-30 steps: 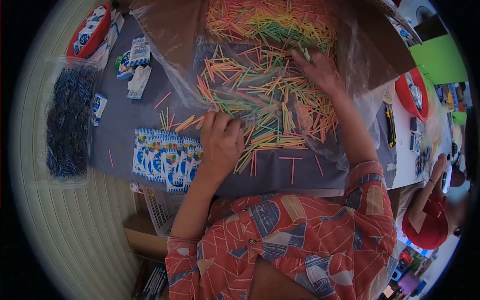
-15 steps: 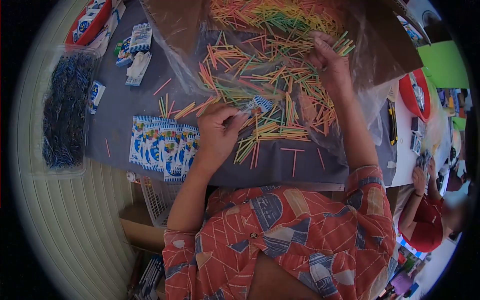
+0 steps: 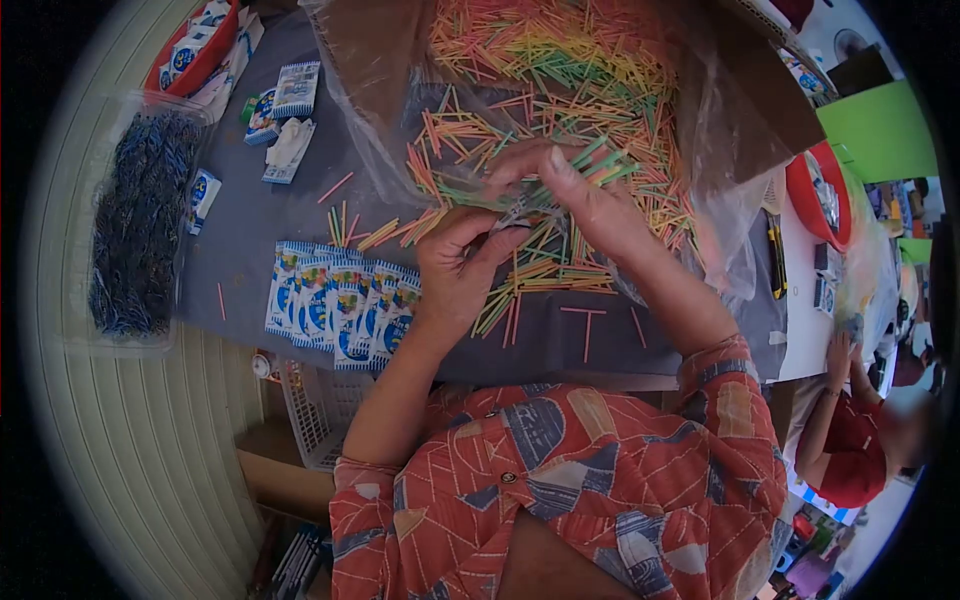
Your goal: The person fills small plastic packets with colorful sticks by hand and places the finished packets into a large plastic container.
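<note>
My left hand [image 3: 462, 262] pinches a small blue-and-white packet [image 3: 518, 212] over the table. Close above it, my right hand [image 3: 590, 190] holds several coloured sticks [image 3: 612, 168] that point up and to the right. The fingers of my right hand reach over the packet, and its mouth is partly hidden. Loose pink, yellow and green sticks [image 3: 560, 272] lie under and around both hands. Left of my left wrist, several blue-and-white packets [image 3: 350, 305] lie overlapping in a row.
A plastic-lined cardboard box [image 3: 765, 95] spills sticks at the top. At the left are a clear tray [image 3: 140, 225] of dark twisted pieces and a red basket [image 3: 205, 60] of packets. A yellow cutter [image 3: 776, 255] lies right. Another person [image 3: 850, 445] works at far right.
My right hand has moved left and down from the stick pile to my left hand, bringing sticks to the packet. My left hand has hardly moved. The whole view has shifted slightly.
</note>
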The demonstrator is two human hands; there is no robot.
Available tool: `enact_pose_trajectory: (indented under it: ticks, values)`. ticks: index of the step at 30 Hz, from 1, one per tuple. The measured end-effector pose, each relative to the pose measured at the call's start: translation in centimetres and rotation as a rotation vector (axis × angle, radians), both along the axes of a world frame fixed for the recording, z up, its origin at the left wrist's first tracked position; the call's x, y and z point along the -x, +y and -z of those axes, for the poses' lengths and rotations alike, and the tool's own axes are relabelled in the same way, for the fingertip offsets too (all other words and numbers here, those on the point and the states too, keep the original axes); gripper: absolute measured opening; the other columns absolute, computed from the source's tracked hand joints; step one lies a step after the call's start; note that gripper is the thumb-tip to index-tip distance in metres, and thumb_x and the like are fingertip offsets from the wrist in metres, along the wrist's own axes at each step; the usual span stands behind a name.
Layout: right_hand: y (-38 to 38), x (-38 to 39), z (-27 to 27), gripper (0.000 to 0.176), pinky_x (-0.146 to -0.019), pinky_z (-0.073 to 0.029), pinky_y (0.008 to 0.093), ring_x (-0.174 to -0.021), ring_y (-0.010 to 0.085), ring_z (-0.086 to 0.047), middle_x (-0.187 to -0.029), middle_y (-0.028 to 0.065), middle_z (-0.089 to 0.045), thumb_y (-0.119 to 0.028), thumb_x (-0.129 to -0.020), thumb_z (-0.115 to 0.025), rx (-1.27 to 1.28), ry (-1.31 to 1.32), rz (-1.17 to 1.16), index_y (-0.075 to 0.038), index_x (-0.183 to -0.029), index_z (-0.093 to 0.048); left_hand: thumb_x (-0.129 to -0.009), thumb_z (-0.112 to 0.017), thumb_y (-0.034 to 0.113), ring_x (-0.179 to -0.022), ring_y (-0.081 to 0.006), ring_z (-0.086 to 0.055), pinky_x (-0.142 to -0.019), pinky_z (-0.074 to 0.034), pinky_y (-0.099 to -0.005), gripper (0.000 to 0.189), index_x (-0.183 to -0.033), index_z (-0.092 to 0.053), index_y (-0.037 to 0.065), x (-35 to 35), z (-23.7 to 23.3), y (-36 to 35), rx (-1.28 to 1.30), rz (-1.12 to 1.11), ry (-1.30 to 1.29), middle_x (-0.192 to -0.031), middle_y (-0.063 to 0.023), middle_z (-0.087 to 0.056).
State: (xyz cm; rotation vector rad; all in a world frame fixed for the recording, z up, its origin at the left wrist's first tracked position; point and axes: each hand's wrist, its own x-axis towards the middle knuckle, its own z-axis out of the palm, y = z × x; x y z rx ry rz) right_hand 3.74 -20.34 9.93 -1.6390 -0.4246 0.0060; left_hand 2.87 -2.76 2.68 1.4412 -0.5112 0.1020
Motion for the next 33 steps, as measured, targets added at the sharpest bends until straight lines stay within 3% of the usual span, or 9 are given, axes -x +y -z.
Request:
enact_pose_trajectory:
  ticks: [10,12,19,22,23,25,28,30,33]
  values:
    - [0.5,-0.7,-0.3,0.053,-0.097,-0.047,0.0371,-0.105,0.0189,-0.062,-0.113,0.0096,-0.067,-0.048,-0.097,-0.053,-0.195,0.046,0.081,-0.003,-0.124,-0.064,-0.086,-0.072,0.000,-0.089,-0.0111,-0.061,-0.077,-0.049,-0.0248,0.017,-0.102,-0.069,-0.003,-0.8,0.3,-1.6,0.250,0.158,0.155,-0.101,-0.0050,-0.065]
    - [0.1,-1.0,0.3,0.043,-0.093,-0.048,0.0323,-0.101,0.0155,-0.062,-0.103,0.0092,-0.069,-0.034,-0.102,-0.052,-0.119,0.034,-0.055,-0.001,-0.129,-0.059,-0.088,-0.071,0.001,-0.091,-0.0102,-0.060,-0.076,-0.049,-0.0245,0.016,-0.102,-0.068,-0.003,-1.0,0.3,-1.8,0.232,0.200,0.108,-0.102,-0.0038,-0.064]
    - [-1.3,-0.4,-1.8,0.054,-0.093,-0.049,0.0349,-0.102,0.0188,-0.065,-0.091,0.0111,-0.073,-0.045,-0.104,-0.043,-0.295,0.177,0.119,0.001,-0.128,-0.057,-0.090,-0.069,0.003,-0.076,-0.0044,-0.054,-0.067,-0.044,-0.0215,0.010,-0.098,-0.069,-0.003,-0.3,-0.1,-0.4,0.117,0.148,0.214,-0.083,0.0006,-0.063]
    - [-4.9,-2.0,-2.2,0.048,-0.091,-0.050,0.0359,-0.100,0.0195,-0.066,-0.098,0.0112,-0.073,-0.037,-0.100,-0.056,-0.394,-0.042,0.122,-0.001,-0.131,-0.056,-0.091,-0.068,0.003,-0.075,-0.0051,-0.054,-0.066,-0.043,-0.0224,0.009,-0.097,-0.069,-0.003,-0.3,0.0,1.7,0.097,0.115,0.142,-0.085,-0.0011,-0.064]
    - [-5.7,-2.2,-1.9,0.048,-0.089,-0.052,0.0349,-0.098,0.0194,-0.067,-0.103,0.0121,-0.072,-0.035,-0.098,-0.060,0.242,-0.421,0.371,-0.002,-0.133,-0.055,-0.091,-0.068,0.003,-0.075,-0.0051,-0.054,-0.066,-0.043,-0.0224,0.009,-0.097,-0.069,-0.003,0.0,-0.2,1.9,0.093,0.109,0.134,-0.085,-0.0011,-0.064]
    - [-5.1,-2.2,-1.9,0.050,-0.087,-0.054,0.0339,-0.096,0.0193,-0.068,-0.108,0.0130,-0.071,-0.033,-0.095,-0.065,0.884,-0.797,0.600,-0.004,-0.134,-0.053,-0.090,-0.068,0.002,-0.075,-0.0090,-0.056,-0.068,-0.044,-0.0243,0.009,-0.097,-0.069,-0.003,0.4,-0.6,2.3,0.126,0.062,0.031,-0.085,-0.0035,-0.065]
    - [-2.4,1.3,-1.5,0.045,-0.082,-0.054,0.0319,-0.094,0.0172,-0.068,-0.105,0.0098,-0.071,-0.021,-0.089,-0.073,0.549,-0.649,0.359,-0.005,-0.129,-0.059,-0.087,-0.070,0.003,-0.076,-0.0179,-0.060,-0.069,-0.046,-0.0295,0.012,-0.098,-0.069,-0.002,1.1,-0.5,2.3,0.026,-0.008,-0.072,-0.085,-0.0066,-0.065]
    - [-0.7,3.3,-1.9,0.028,-0.080,-0.052,0.0286,-0.090,0.0135,-0.065,-0.096,0.0076,-0.069,-0.012,-0.091,-0.070,0.022,0.060,-0.158,-0.002,-0.116,-0.065,-0.086,-0.070,0.003,-0.077,-0.0210,-0.060,-0.069,-0.046,-0.0315,0.012,-0.097,-0.068,-0.002,2.1,-0.9,1.6,0.057,-0.032,-0.097,-0.084,-0.0084,-0.065]
    - [1.9,4.8,0.8,0.012,-0.073,-0.049,0.0246,-0.078,0.0087,-0.059,-0.087,0.0042,-0.065,-0.006,-0.096,-0.061,0.112,-0.086,-0.062,0.002,-0.104,-0.066,-0.083,-0.069,0.001,-0.076,-0.0321,-0.059,-0.065,-0.046,-0.0376,0.007,-0.087,-0.064,-0.001,4.7,-1.7,3.5,-0.194,-0.121,-0.138,-0.079,-0.0134,-0.061]
